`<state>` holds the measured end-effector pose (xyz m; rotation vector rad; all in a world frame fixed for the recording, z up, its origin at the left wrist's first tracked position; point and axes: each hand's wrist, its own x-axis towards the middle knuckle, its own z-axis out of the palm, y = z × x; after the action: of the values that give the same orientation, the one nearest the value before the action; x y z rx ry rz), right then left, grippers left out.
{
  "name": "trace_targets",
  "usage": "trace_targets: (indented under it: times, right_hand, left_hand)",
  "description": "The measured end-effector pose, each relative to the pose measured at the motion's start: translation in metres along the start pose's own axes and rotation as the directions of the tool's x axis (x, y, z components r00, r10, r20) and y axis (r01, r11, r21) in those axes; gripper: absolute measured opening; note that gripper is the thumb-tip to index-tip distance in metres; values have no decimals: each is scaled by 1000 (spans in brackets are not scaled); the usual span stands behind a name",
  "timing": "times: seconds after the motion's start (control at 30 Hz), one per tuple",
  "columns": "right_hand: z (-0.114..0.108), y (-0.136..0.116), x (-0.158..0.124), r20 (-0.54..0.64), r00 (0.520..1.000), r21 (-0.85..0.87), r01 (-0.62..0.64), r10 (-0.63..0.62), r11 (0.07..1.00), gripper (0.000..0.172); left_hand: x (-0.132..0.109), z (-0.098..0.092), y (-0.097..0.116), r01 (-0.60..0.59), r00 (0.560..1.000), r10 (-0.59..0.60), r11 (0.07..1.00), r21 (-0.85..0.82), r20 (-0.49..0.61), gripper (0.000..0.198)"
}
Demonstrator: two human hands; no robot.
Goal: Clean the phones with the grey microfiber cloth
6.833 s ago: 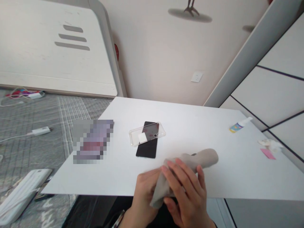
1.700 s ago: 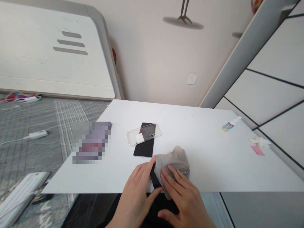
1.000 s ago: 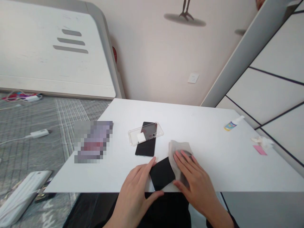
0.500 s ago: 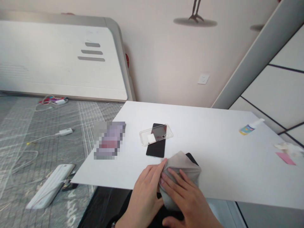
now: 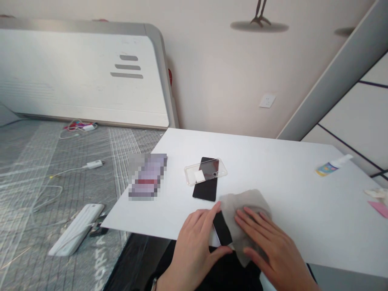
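Note:
A black phone (image 5: 222,228) lies at the near edge of the white table (image 5: 287,182), mostly under a grey cloth (image 5: 242,202). My left hand (image 5: 194,246) rests flat beside the phone, its thumb and forefinger bracing the phone's left end. My right hand (image 5: 269,246) presses the cloth flat onto the phone with its fingers stretched out. Further back lies a second black phone (image 5: 206,190) with a clear case (image 5: 205,173) across its top.
A small spray bottle (image 5: 332,165) lies at the table's far right, with pink and white scraps (image 5: 377,200) near the right edge. A blurred-out item (image 5: 147,176) sits at the table's left. On the grey mat to the left are cables, a charger (image 5: 93,164) and a white device (image 5: 77,228).
My right hand has slid the cloth to the right and further back over the phone, baring the phone's left end. The view has shifted to the left. My left hand stays at the phone.

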<state>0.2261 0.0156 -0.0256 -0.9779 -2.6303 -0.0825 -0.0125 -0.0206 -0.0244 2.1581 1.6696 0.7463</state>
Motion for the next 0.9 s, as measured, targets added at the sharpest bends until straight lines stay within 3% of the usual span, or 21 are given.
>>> trace_targets:
  times: [0.07,0.23,0.4,0.53,0.6,0.67,0.73,0.8,0.9]
  right_hand:
    - [2,-2,1,-50,996,-53,-79,77,995,71]
    - [5,-7,5,-42,983,59,182,-179,982,84]
    - [5,5,1,-89,995,-68,-50,44,996,80]
    - [6,-4,5,-123,973,-55,190,-196,980,92]
    - [4,-3,3,-124,959,-61,248,-254,967,89]
    - [1,4,-2,-109,976,-94,179,-189,979,79]
    - [1,9,-7,-131,990,-139,30,-49,990,73]
    - [4,6,-6,-184,983,-151,-48,19,987,77]
    - [9,-6,3,-207,968,-80,130,-145,988,96]
  left_hand:
    - [1,1,1,-3,1000,3,1000,1,-6,118]
    - [3,1,2,-19,1000,19,1000,9,10,124]
    - [3,2,6,-23,999,24,1000,9,-30,113]
    - [1,3,6,-45,999,46,999,6,-23,121]
    - [0,3,5,-53,998,53,999,-5,-14,124]
    - [0,4,6,-43,999,42,999,-7,-23,120]
    - [2,6,7,-35,999,35,999,-3,-39,114]
    - [3,8,10,-38,998,38,999,2,-42,111]
    - [5,9,12,-59,997,59,998,-4,-40,113]
